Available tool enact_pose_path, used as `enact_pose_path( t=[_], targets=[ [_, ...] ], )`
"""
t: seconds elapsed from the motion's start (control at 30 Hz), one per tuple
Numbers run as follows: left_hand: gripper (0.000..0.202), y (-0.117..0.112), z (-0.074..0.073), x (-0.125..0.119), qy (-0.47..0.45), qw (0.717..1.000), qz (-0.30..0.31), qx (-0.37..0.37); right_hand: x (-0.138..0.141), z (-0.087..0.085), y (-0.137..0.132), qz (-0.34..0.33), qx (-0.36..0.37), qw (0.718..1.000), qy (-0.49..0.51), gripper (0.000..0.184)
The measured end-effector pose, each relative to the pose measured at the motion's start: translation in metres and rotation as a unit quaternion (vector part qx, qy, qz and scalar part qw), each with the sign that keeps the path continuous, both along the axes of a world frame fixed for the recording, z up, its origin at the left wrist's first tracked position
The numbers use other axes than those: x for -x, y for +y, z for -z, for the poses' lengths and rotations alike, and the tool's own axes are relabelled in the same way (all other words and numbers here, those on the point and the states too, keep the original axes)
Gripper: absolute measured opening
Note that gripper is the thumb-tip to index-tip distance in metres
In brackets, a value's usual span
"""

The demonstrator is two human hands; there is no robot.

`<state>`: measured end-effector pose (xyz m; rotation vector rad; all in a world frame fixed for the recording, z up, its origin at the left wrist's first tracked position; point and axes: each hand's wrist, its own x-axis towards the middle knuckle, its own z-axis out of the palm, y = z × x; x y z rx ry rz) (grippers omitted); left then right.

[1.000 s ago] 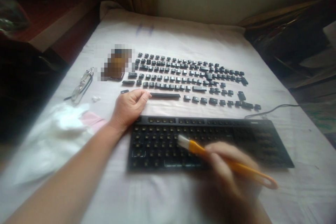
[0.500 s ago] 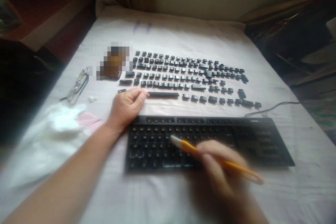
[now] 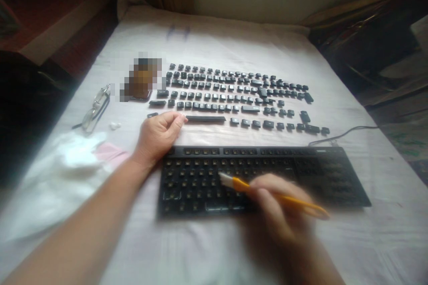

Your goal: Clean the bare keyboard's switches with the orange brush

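While your right hand (image 3: 281, 200) holds the brush (image 3: 243, 186), its bristles sit over the keyboard (image 3: 254, 163)

Left of the keyboard's middle, the brush tilts down to the bare sockets, your right grip closed around its orange handle near the neck. Your left hand (image 3: 158, 133) is by the keyboard's far left corner, thumb pinched to forefinger beside the long keycap (image 3: 207, 119); whether it holds anything, you cannot tell. The brush looks light, stiff-handled and soft-tipped, best held at the neck. The keyboard seems rigid, its sockets probably delicate, so hold its frame.
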<state>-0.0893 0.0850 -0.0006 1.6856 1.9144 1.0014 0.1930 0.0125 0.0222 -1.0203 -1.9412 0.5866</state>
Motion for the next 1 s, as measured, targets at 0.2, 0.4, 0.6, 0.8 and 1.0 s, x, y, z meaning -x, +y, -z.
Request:
enact_pose_path(
  t=[0.2, 0.4, 0.6, 0.8, 1.0],
  targets=[
    [0.035, 0.0, 0.0, -0.001, 0.0, 1.0, -0.005, 0.003, 0.003, 0.002, 0.0, -0.024, 0.005, 1.0, 0.014, 0.017],
    [0.035, 0.001, -0.001, 0.0, -0.002, 1.0, -0.006, 0.004, 0.002, 0.004, -0.006, 0.065, 0.042, 0.989, 0.123, 0.016],
    [0.036, 0.001, -0.002, 0.0, -0.002, 1.0, -0.006, 0.004, -0.01, 0.001, -0.011, 0.13, 0.051, 0.979, 0.15, 0.013],
    [0.034, 0.001, -0.002, 0.0, 0.003, 1.0, -0.004, 0.004, -0.018, 0.009, -0.015, 0.094, 0.035, 0.989, 0.108, 0.015],
    [0.034, 0.001, -0.003, 0.0, 0.005, 1.0, -0.004, 0.003, -0.014, 0.01, -0.011, 0.047, -0.006, 0.998, 0.05, 0.015]
  ],
)
